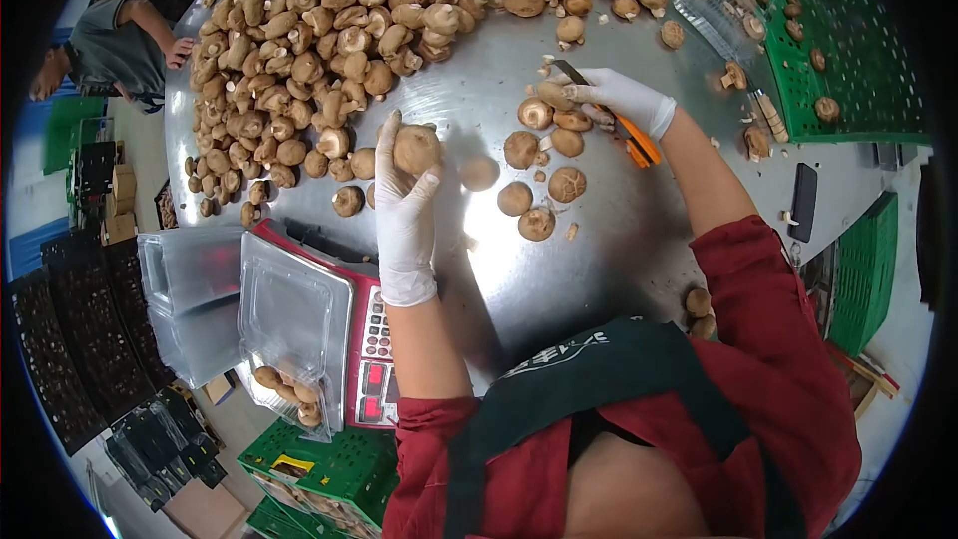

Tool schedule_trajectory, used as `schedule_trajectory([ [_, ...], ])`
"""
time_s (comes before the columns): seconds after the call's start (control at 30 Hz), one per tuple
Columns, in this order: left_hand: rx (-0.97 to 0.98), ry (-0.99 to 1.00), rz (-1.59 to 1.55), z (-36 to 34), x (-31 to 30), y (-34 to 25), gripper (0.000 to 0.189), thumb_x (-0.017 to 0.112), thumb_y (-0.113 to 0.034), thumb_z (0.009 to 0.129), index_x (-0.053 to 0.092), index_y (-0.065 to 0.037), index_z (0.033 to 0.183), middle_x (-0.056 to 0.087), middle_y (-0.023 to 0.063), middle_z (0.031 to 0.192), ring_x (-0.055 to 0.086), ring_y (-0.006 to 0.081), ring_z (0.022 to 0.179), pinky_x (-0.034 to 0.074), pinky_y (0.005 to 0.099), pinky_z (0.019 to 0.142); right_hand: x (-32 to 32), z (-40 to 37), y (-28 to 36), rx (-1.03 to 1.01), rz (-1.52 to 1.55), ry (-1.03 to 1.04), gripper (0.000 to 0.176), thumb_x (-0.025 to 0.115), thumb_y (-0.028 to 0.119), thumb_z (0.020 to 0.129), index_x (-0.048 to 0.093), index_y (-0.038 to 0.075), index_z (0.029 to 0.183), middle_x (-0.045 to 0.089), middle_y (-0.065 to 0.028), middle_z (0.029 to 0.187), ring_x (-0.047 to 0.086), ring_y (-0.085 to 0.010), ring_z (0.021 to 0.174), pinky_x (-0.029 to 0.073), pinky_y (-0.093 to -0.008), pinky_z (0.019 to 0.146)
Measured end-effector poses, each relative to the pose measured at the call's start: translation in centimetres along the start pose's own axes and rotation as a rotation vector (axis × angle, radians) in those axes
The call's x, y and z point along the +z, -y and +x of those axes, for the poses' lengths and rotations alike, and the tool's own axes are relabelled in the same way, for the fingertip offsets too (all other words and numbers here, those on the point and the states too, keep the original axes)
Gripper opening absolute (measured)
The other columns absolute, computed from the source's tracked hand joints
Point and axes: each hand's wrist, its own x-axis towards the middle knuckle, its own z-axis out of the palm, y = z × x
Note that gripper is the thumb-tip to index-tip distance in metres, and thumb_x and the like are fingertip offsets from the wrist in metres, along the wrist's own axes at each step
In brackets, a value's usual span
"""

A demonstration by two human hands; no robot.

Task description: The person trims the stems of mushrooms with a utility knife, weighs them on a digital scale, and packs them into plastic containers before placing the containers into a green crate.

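Shiitake heap [299, 50] behind, scale [376, 324] at front left

The heap covers the far left of the worktable [609, 274], loose shiitakes [567, 185] before it to the right. On the scale rests a clamshell box [289, 299] holding more shiitakes [284, 384]; left of both, stacked tubs [190, 265]. A crate [858, 50] stands at the far right

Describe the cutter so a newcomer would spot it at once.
Start at the metal table, then find the person's white-gloved right hand above it. That hand holds the cutter, slim and dark-bladed; its bright orange handle sets it apart from the brown mushrooms nearby.
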Motion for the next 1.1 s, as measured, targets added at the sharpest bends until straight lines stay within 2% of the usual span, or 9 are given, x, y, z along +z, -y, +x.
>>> schedule_trajectory([
  [0.37, 0.051, -0.046, 0.422, -1.5, 0.6, -0.3, 0.065, 0.068, 0.006, 0.081, 0.041, -0.003, 0.138, 0.05, 0.0098, 0.13, 0.052, 0.019, 0.118, 0.044, 0.0319, 0.102, 0.1, -0.1, 0.2, -0.003, -0.001, 0.012, 0.048, 0.062, 0.035, 0.094, 0.055, 0.01, 0.135, 0.042, 0.0063, 0.053, 0.039, -0.0036, 0.044, 0.03, -0.0216, 0.036],
  [0.47, 0.086, -0.109, 0.555, -2.0, 0.6, 1.8, 0.06, 0.067, 0.004, 0.083, 0.041, -0.003, 0.136, 0.051, 0.0105, 0.129, 0.052, 0.02, 0.118, 0.043, 0.0329, 0.102, -0.5, 0.6, -0.8, -0.043, 0.03, 0.072, 0.046, 0.06, 0.034, 0.095, 0.056, 0.01, 0.134, 0.043, 0.0059, 0.053, 0.039, -0.0035, 0.043, 0.031, -0.0212, 0.036],
  [0.57, -0.013, -0.175, 0.226, -3.4, 2.2, 8.0, 0.059, 0.064, 0.0, 0.087, 0.036, -0.003, 0.139, 0.048, 0.0123, 0.13, 0.048, 0.0222, 0.121, 0.041, 0.0349, 0.105, -0.5, 0.3, -0.1, -0.021, -0.06, 0.106, 0.046, 0.06, 0.032, 0.095, 0.055, 0.011, 0.136, 0.043, 0.0057, 0.052, 0.039, -0.0039, 0.041, 0.031, -0.021, 0.036],
  [0.63, 0.157, -0.115, 0.58, -4.0, 4.0, 9.9, 0.059, 0.063, -0.005, 0.09, 0.034, -0.004, 0.142, 0.045, 0.0128, 0.133, 0.046, 0.0232, 0.123, 0.037, 0.0361, 0.108, -0.4, -0.3, 1.0, 0.006, -0.095, 0.153, 0.047, 0.061, 0.033, 0.094, 0.054, 0.013, 0.136, 0.043, 0.0061, 0.055, 0.04, -0.0041, 0.044, 0.031, -0.0217, 0.038],
  [0.7, 0.193, -0.12, 0.592, -4.0, 5.8, 10.7, 0.059, 0.063, -0.01, 0.091, 0.033, -0.004, 0.143, 0.044, 0.0129, 0.136, 0.046, 0.0237, 0.124, 0.037, 0.0373, 0.108, -0.4, -0.7, 1.0, 0.014, -0.135, 0.139, 0.048, 0.062, 0.034, 0.093, 0.055, 0.014, 0.135, 0.044, 0.0063, 0.057, 0.04, -0.0039, 0.046, 0.031, -0.0216, 0.039],
  [0.87, -0.041, -0.083, 0.078, -6.5, 10.9, 10.3, 0.063, 0.061, -0.032, 0.095, 0.032, -0.002, 0.143, 0.04, 0.0156, 0.143, 0.042, 0.0266, 0.131, 0.034, 0.0402, 0.111, -1.0, -4.0, -1.5, 0.069, 0.0, 0.172, 0.039, 0.067, 0.035, 0.09, 0.065, 0.013, 0.122, 0.048, 0.0074, 0.064, 0.036, -0.0026, 0.049, 0.028, -0.0209, 0.043],
  [0.93, 0.109, 0.074, 0.234, -6.9, 10.0, 13.2, 0.065, 0.051, -0.048, 0.098, 0.033, -0.006, 0.144, 0.041, 0.0144, 0.143, 0.043, 0.0273, 0.131, 0.035, 0.0419, 0.111, -1.2, -5.7, -3.1, 0.039, -0.038, 0.179, 0.041, 0.066, 0.03, 0.09, 0.062, 0.01, 0.125, 0.049, 0.0065, 0.064, 0.035, -0.0023, 0.047, 0.029, -0.0206, 0.042],
  [1.03, -0.163, 0.047, -0.096, -9.7, 12.1, 14.7, 0.066, 0.046, -0.053, 0.098, 0.032, -0.008, 0.145, 0.042, 0.0134, 0.142, 0.044, 0.028, 0.13, 0.036, 0.0426, 0.11, -1.1, -9.2, -4.8, 0.025, -0.037, 0.115, 0.041, 0.064, 0.029, 0.091, 0.061, 0.008, 0.126, 0.046, 0.0062, 0.059, 0.035, -0.0025, 0.046, 0.03, -0.0211, 0.043],
  [1.1, -0.179, 0.099, -0.224, -9.6, 12.1, 15.9, 0.059, 0.042, -0.051, 0.1, 0.035, -0.009, 0.141, 0.047, 0.0108, 0.133, 0.049, 0.0263, 0.123, 0.041, 0.0417, 0.105, -1.3, -11.0, -6.1, -0.021, -0.006, 0.046, 0.041, 0.063, 0.029, 0.091, 0.061, 0.007, 0.126, 0.044, 0.0065, 0.056, 0.034, -0.0027, 0.045, 0.03, -0.0214, 0.043],
])
